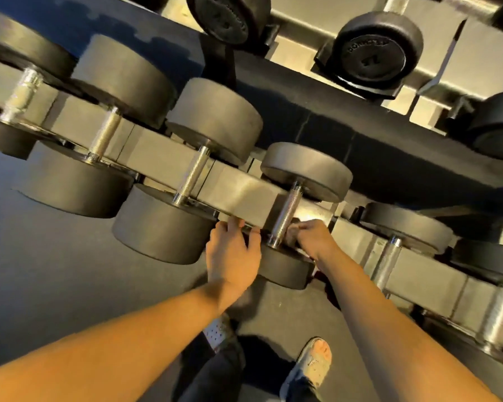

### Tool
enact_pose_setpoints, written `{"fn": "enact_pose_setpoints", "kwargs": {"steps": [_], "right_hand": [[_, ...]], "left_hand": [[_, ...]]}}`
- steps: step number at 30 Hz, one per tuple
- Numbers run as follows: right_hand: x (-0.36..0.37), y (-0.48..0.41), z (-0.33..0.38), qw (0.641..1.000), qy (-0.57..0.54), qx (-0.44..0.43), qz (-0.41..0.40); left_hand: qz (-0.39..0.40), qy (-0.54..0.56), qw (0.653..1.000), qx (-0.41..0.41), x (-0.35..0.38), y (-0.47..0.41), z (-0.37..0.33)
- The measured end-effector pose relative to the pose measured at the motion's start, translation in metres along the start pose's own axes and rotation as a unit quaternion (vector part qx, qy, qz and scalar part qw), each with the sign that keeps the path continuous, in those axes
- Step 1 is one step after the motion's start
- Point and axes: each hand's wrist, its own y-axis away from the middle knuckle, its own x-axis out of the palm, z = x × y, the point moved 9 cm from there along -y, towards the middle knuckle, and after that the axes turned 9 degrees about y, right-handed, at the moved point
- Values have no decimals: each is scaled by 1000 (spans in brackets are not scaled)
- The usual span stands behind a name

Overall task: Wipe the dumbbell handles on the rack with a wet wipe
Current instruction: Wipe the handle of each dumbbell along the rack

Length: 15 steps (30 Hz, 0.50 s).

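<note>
Several black-headed dumbbells with knurled chrome handles lie across the rack (pixel 238 192). Both hands work at one dumbbell handle (pixel 286 213) in the middle. My left hand (pixel 233 253) grips the near head (pixel 285 271) of that dumbbell from the left, its fingertips reaching up to the rack rail. My right hand (pixel 312 236) sits just right of the handle, its blurred fingers curled against the handle's lower end. No wet wipe shows; the inside of the right hand is hidden. More handles lie to the left (pixel 190 175) and right (pixel 388 262).
An upper shelf carries more dumbbells (pixel 375 50) at the top right. Below the rack is dark rubber floor (pixel 55 271). My feet in grey slides (pixel 311 364) stand close under the rack's front.
</note>
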Motion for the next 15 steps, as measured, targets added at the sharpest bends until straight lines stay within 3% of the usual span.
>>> {"fn": "enact_pose_setpoints", "kwargs": {"steps": [3,6,11,13,15], "right_hand": [[-21,-13,19,977,-181,30,-111],[-7,-6,28,980,-152,36,-123],[4,15,14,994,94,32,-35],[13,19,16,977,212,20,29],[14,26,34,952,302,-8,38]], "left_hand": [[35,-33,984,172,-46,-3,-9],[15,-98,954,284,-86,-14,-6],[-81,-147,957,238,-131,-58,29],[-114,-132,968,182,-144,-71,42],[-159,-78,981,80,-157,-78,57]]}}
